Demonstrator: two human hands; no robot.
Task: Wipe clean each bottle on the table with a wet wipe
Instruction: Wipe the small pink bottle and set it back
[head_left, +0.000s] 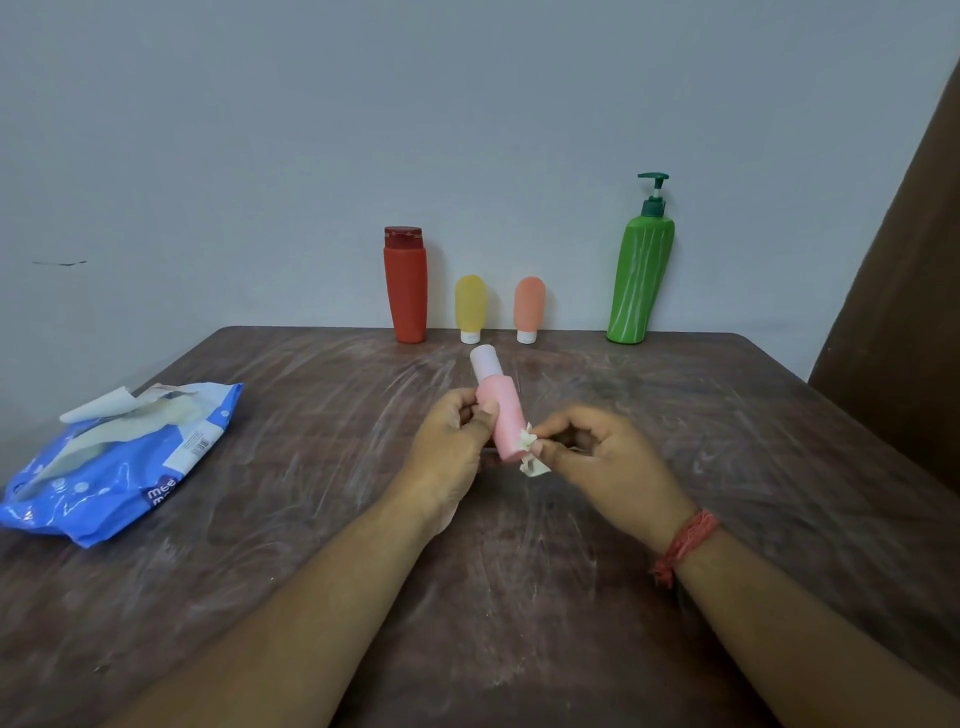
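Note:
My left hand (451, 448) grips a pink bottle (504, 415) with a white cap, held tilted above the middle of the table. My right hand (602, 462) pinches a crumpled white wet wipe (531, 453) against the bottle's lower end. Along the far edge by the wall stand a red bottle (405, 291), a small yellow bottle (470, 307), a small orange bottle (529, 308) and a tall green pump bottle (641, 275).
A blue pack of wet wipes (119, 467) lies on the left of the brown, smeared table (727, 467), its flap open with a wipe sticking out. A brown panel (904, 312) rises at the right.

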